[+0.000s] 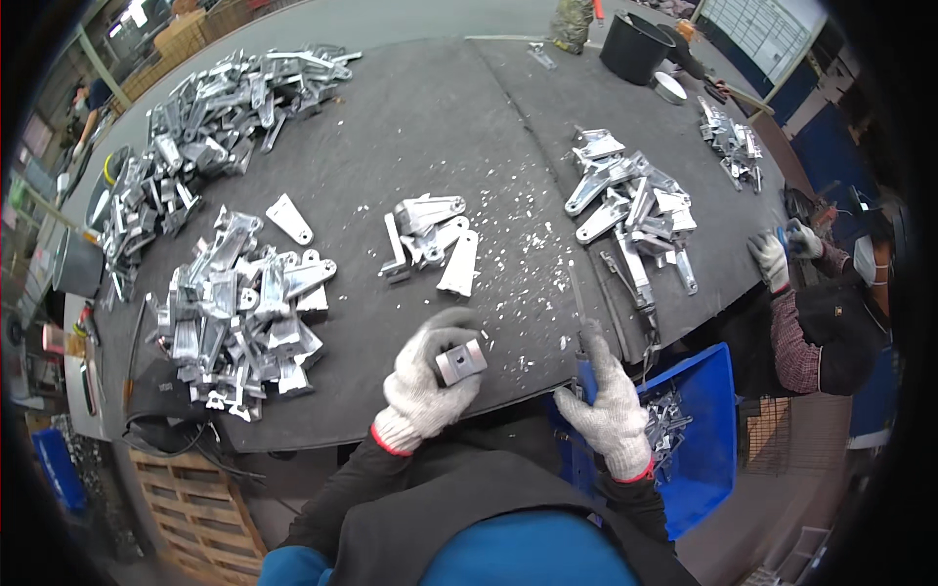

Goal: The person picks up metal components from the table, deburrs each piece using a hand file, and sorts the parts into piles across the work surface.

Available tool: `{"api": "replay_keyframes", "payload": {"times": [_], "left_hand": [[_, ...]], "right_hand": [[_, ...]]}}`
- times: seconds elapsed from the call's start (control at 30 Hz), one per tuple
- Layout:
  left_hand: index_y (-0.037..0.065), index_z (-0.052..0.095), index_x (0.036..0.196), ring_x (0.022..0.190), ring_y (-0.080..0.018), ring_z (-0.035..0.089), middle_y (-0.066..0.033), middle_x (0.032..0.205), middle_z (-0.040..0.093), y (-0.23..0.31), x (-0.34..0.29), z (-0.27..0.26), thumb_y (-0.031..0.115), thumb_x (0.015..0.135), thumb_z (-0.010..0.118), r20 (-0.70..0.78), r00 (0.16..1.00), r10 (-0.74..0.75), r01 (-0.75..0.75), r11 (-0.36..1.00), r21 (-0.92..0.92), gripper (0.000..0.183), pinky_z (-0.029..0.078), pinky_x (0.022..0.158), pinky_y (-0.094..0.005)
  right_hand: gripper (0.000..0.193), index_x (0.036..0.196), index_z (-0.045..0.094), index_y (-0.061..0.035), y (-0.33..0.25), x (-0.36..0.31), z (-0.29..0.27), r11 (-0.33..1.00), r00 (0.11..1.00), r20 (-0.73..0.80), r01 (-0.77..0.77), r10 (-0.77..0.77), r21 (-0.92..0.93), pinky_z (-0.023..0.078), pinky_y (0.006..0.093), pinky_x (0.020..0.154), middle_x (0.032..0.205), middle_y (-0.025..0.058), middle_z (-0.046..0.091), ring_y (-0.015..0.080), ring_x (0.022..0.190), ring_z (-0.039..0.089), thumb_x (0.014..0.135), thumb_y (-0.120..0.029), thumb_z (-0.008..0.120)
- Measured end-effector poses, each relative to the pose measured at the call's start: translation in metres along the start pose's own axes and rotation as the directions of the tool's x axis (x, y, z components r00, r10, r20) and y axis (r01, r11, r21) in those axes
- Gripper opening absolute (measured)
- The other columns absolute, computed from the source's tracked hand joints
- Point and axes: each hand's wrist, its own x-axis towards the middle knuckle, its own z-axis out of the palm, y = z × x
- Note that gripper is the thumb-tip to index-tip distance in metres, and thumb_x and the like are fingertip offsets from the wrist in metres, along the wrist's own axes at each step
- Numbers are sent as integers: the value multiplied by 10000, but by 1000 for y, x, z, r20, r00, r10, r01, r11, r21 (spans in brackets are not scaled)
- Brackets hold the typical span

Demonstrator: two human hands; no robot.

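My left hand (435,376), in a whitish knit glove with a red cuff, is closed round a silvery metal bracket (461,361). A block-like end with a small dark hole faces up. In my right hand (611,410), gloved the same way, is a slim file-like tool (585,376) with a blue handle. Its thin shank points away from me over the table; its exact kind is unclear. Just beyond my left hand lies a small group of brackets (430,230). A larger heap of brackets (244,308) sits to the left.
Metal chips dot the dark table mat (391,107). More brackets form a long heap (225,112) far left and a pile (635,195) at right. A blue bin (708,430) with small parts stands below the edge. A co-worker's gloved hands (777,254) are at right, near a black bucket (633,49).
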Motion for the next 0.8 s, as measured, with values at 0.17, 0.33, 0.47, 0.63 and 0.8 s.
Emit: {"api": "replay_keyframes", "payload": {"times": [0.17, 0.33, 0.47, 0.63, 0.8], "left_hand": [[48, 659, 1254, 1027, -182, 716, -95, 1146, 738, -8, -18, 14, -5, 796, 786, 0, 944, -331, 330, 941, -73, 479, 569, 905, -348], [73, 744, 1154, 949, -211, 736, -76, 1064, 762, -11, -21, 12, 48, 814, 814, 60, 978, -201, 206, 974, -94, 349, 585, 867, -344], [46, 744, 1128, 961, -161, 704, -76, 1092, 744, -15, -21, 11, 84, 837, 843, 104, 974, -202, 205, 978, -22, 310, 578, 851, -318], [45, 746, 1099, 945, -173, 710, -77, 1073, 744, -11, -17, 11, 62, 836, 831, 109, 974, -198, 188, 978, 93, 277, 577, 844, -324], [49, 745, 1092, 936, -186, 716, -82, 1066, 745, -9, -17, 10, 45, 842, 809, 97, 968, -230, 222, 971, 85, 259, 577, 843, -331]], "right_hand": [[798, 1570, 451, -171, -63, -6, -7, 992, 949, 289, 124, -126, 27, 598, 404, 680, 1015, 184, 638, 302, 717, 709, 842, -171, 776], [678, 1506, 527, -252, -97, -20, -7, 944, 859, 493, 41, 135, -328, 598, 478, 679, 1015, 153, 653, 378, 774, 716, 863, -229, 739], [642, 1482, 548, -315, -90, -30, -3, 917, 858, 494, 75, 141, -392, 588, 493, 592, 965, 133, 635, 372, 676, 703, 867, -233, 714], [647, 1477, 552, -344, -79, -30, 4, 880, 872, 489, 205, 35, -428, 577, 485, 524, 947, 138, 629, 355, 608, 691, 864, -203, 706], [646, 1466, 559, -363, -78, -27, 6, 830, 874, 485, 244, 36, -502, 570, 475, 487, 945, 157, 626, 353, 555, 670, 862, -184, 706]]}}
